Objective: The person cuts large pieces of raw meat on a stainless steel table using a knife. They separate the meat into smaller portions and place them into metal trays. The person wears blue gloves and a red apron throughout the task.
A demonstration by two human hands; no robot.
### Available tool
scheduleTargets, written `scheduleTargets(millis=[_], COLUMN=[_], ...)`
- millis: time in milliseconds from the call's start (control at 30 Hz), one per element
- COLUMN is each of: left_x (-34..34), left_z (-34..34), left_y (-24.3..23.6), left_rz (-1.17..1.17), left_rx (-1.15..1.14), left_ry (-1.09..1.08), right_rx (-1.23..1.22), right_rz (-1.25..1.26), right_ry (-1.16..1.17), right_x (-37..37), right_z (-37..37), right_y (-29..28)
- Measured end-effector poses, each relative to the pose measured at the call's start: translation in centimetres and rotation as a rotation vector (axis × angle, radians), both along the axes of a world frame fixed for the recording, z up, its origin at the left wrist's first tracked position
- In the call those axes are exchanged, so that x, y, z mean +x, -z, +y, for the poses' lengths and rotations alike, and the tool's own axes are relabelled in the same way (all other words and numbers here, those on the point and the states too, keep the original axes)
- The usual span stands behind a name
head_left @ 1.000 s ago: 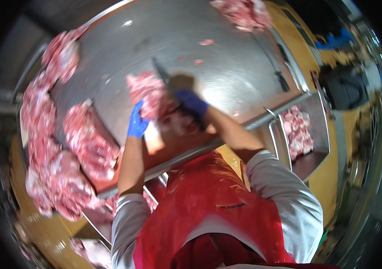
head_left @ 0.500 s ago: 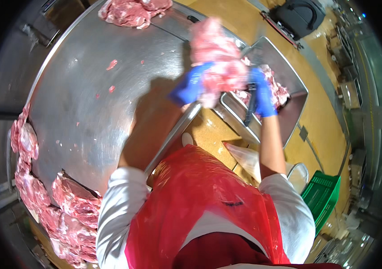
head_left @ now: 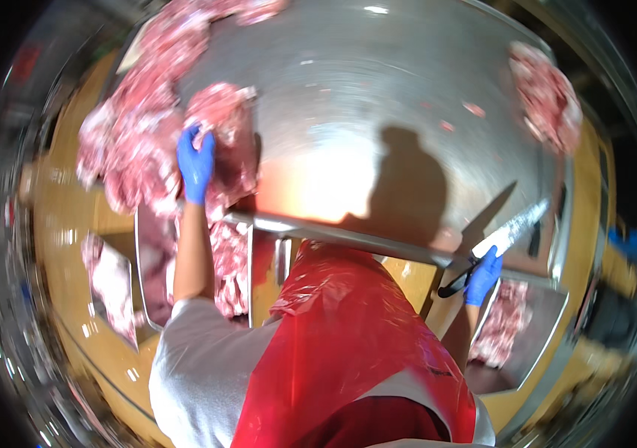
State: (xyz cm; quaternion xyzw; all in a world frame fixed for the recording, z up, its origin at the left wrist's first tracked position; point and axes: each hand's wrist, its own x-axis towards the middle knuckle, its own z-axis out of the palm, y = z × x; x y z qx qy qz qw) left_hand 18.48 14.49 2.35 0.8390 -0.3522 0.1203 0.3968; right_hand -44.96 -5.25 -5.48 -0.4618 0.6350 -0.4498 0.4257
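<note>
My left hand (head_left: 196, 166), in a blue glove, is at the left of the steel table (head_left: 311, 97). Its fingers curl onto the near-left side of a slab of raw meat (head_left: 230, 123). My right hand (head_left: 484, 278), also gloved in blue, grips a knife (head_left: 511, 230) by its black handle at the table's near right edge. The broad blade points up and to the right, away from me, above the tabletop. It is slightly blurred.
Raw meat pieces (head_left: 135, 142) lie along the table's left side, and another piece (head_left: 546, 97) lies at far right. Steel bins with meat stand below at left (head_left: 250, 261) and right (head_left: 541, 340). Small scraps (head_left: 474, 109) dot the tabletop.
My view has swung left. The meat piece held over the right-hand bin is out of my hands. My left hand has moved to a slab on the left; my right still holds the knife.
</note>
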Motion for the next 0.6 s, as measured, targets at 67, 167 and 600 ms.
scheduleTargets(millis=[67, 167, 600], left_x=[9.0, 9.1, -15.1], left_z=[11.1, 9.9, 4.9], left_y=[-0.8, 3.1, 4.8], left_rz=[0.149, 0.958, 0.425], left_rx=[0.265, -0.002, 0.176], left_ry=[-0.236, 0.047, 0.554], right_rx=[0.179, 0.127, 0.212], right_rz=[-0.029, -0.115, -0.415], right_ry=[-0.403, -0.715, -0.48], right_x=[9.5, 20.6, 34.2], right_z=[-1.2, -3.2, -0.3], right_y=[-1.5, 1.0, 3.4])
